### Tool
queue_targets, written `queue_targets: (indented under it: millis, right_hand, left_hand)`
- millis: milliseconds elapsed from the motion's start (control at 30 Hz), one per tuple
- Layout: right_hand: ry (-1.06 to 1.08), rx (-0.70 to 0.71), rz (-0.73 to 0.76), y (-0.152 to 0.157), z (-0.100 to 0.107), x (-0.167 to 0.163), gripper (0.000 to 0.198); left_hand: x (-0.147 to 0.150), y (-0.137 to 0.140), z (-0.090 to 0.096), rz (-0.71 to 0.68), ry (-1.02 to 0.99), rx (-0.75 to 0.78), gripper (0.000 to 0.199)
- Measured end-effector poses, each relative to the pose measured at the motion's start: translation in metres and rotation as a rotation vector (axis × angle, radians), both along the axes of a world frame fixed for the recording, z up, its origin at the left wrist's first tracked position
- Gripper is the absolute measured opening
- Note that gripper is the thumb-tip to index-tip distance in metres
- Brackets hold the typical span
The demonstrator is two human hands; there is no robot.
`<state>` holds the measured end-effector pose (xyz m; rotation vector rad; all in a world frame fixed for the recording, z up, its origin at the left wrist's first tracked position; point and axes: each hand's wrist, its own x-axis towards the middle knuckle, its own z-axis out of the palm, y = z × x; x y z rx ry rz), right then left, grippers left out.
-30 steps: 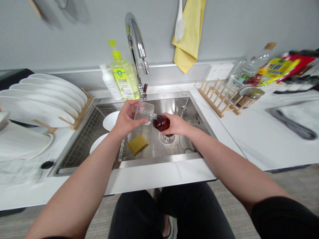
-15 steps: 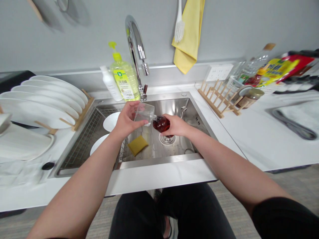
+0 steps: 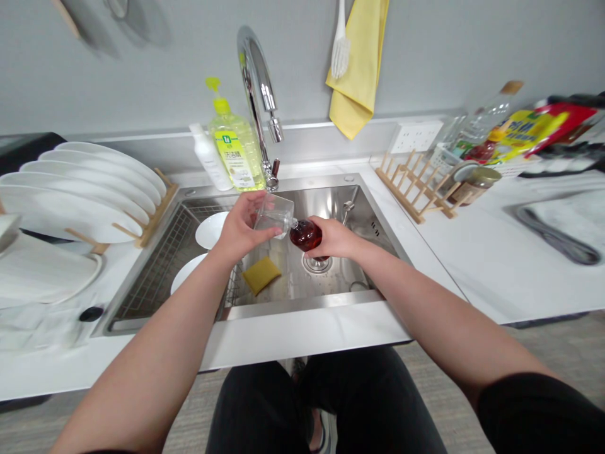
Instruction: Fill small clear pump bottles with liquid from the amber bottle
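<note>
My left hand [image 3: 243, 227] is closed around a clear, square-sided plastic container [image 3: 278, 213], tilted on its side over the sink. Wrapped around a small bottle of dark red liquid [image 3: 306, 234] is my right hand [image 3: 333, 238]. The bottle lies nearly level, its clear neck meeting the container's right end; whether the neck goes inside I cannot tell. Under both hands is the steel sink [image 3: 302, 287], with a drain [image 3: 317, 263] below the bottle. A yellow sponge [image 3: 261, 275] rests on the sink bottom, left of the drain.
White bowls [image 3: 210, 232] sit in a wire rack at the sink's left. Behind stand the faucet [image 3: 259, 82] and a dish soap bottle [image 3: 236, 151]. Plates [image 3: 70, 208] fill a rack at far left; a wooden rack [image 3: 416, 189] and jar [image 3: 478, 184] stand on the right.
</note>
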<state>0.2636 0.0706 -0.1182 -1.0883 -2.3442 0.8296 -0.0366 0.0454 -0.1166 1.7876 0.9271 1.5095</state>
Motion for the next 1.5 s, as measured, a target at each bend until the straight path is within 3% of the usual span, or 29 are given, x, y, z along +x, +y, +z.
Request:
queue_targets:
  millis: [1500]
  right_hand:
    - [-0.034,0.004,0.004,-0.0024,0.0034,-0.0025,0.074]
  left_hand:
    - [-0.0002,-0.0014,-0.0013,0.023,0.048,0.054,0.101]
